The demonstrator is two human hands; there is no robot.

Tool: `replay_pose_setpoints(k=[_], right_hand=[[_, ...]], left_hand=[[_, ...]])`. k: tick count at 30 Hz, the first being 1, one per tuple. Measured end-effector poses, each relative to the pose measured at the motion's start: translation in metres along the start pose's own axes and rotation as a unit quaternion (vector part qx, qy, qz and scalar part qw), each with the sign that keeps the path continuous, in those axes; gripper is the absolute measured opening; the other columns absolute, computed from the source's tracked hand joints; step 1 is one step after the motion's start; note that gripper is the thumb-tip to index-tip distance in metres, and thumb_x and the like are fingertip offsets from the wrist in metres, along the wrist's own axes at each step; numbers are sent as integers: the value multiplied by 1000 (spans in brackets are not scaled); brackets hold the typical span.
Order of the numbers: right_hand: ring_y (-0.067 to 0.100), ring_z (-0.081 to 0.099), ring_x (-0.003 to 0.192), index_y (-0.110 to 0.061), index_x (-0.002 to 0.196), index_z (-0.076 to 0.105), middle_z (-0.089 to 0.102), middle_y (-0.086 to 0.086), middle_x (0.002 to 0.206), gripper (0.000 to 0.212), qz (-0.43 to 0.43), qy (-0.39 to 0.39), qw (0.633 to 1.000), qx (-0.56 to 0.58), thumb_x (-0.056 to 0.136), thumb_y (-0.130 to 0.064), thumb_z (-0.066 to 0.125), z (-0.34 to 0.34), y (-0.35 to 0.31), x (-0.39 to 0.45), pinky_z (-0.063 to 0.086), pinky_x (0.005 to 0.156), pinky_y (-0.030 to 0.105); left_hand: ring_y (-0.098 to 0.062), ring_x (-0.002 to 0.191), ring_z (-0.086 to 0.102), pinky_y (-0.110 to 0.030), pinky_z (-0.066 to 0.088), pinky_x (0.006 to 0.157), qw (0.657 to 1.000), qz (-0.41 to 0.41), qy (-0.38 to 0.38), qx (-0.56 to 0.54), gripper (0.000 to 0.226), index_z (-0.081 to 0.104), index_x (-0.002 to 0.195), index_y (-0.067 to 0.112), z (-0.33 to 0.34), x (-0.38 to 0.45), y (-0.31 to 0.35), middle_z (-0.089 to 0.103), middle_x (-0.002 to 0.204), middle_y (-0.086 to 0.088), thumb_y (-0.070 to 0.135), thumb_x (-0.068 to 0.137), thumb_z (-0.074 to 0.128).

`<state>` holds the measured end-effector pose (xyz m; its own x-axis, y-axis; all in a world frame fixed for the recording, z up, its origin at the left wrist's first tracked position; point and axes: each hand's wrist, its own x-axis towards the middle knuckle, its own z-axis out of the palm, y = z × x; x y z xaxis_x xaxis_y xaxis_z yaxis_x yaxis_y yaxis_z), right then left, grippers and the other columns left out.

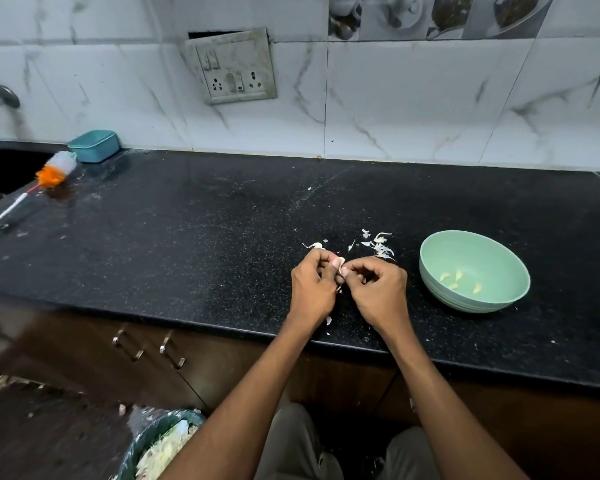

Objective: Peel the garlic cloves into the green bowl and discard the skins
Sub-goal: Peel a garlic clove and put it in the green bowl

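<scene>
Over the black countertop (pixel 187 237), my left hand (pixel 312 289) and my right hand (pixel 378 289) meet fingertip to fingertip. Both pinch one small pale garlic clove (pixel 342 266) between them; my fingers hide most of it. To the right stands the green bowl (pixel 499 258) with several peeled cloves (pixel 459 282) lying in it. Loose white garlic skins (pixel 378 244) lie scattered on the counter just beyond my hands, and one scrap (pixel 328 320) lies near the counter's front edge.
A bin lined with plastic (pixel 160 441) holding pale scraps stands on the floor at lower left. A bottle brush (pixel 32 195) and a teal box (pixel 93 145) lie at far left beside the sink. Cabinet doors with handles (pixel 170 351) sit below the counter.
</scene>
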<state>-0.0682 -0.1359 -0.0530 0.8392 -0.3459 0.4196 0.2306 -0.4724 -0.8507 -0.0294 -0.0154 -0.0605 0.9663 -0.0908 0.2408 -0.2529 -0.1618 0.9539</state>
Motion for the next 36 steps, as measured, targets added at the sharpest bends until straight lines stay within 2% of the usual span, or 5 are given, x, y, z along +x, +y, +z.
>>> replay_pose_setpoints(k=[5, 16, 24, 31, 36], right_hand=[[10, 72, 74, -13, 84, 82, 77, -6, 80, 13, 40, 41, 997, 57, 83, 0, 78, -3, 6, 4, 54, 68, 21], [7, 57, 53, -1, 84, 79, 74, 14, 69, 10, 164, -35, 970, 178, 89, 2, 70, -12, 5, 6, 41, 46, 16], [8, 54, 50, -4, 82, 79, 71, 11, 64, 16, 166, -63, 965, 192, 91, 4, 68, -18, 4, 5, 39, 44, 14], [4, 55, 47, 7, 84, 77, 70, 10, 61, 11, 169, -56, 963, 204, 90, 4, 69, -21, 2, 5, 39, 45, 12], [6, 55, 45, -2, 76, 78, 69, 8, 57, 18, 165, -38, 966, 195, 89, 6, 69, -18, 1, 4, 40, 45, 13]], left_hand=[[-9, 54, 61, -27, 53, 56, 1000, 7, -20, -1, 12, 62, 90, 7, 2, -1, 1, 70, 69, -9, 9, 101, 58], [-9, 62, 61, -27, 51, 60, 998, 19, -56, -28, 17, 65, 89, 13, 1, 0, -3, 67, 72, -1, 1, 99, 58], [-12, 62, 58, -24, 47, 56, 995, -7, -76, -70, 24, 66, 86, 17, 0, 2, -4, 64, 69, -2, -2, 97, 58], [-9, 61, 56, -21, 46, 55, 991, -23, -99, -89, 18, 66, 88, 13, -1, 3, -3, 65, 69, -4, 0, 98, 60], [-8, 60, 56, -19, 46, 57, 989, -36, -110, -95, 15, 66, 89, 9, 0, 3, -3, 64, 69, -4, -2, 98, 60]])
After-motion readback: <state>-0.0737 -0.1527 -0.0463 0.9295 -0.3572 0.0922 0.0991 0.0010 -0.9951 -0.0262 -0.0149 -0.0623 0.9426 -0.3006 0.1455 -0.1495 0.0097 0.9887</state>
